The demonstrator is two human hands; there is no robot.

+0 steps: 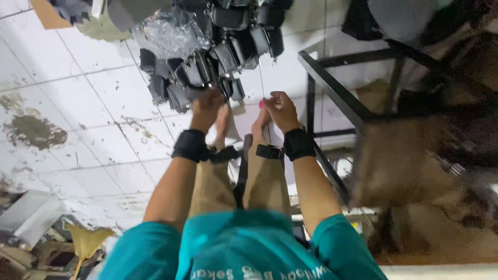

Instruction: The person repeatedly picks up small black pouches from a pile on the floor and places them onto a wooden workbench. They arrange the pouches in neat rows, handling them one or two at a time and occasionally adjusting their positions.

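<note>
A white tiled floor [98, 103], stained in patches, fills most of the downward view, with a black metal table frame [332, 88] standing to the right. Ahead of the person's bare feet lies a heap of small black leather-like pouches with metal clasps [207, 67], spilling across the tiles beside a crumpled clear plastic bag [168, 33]. The person, in a teal shirt and tan trousers, reaches down with both arms, each wrist wrapped in a black band. The left hand [206, 106] rests on the near edge of the heap, fingers curled onto a pouch; whether it truly grips one cannot be told. The right hand [280, 109] is loosely clenched, close by the heap, seemingly holding nothing. The pouches look light and pliable, best pinched by a flap or edge, though clasps may snag neighbours.
</note>
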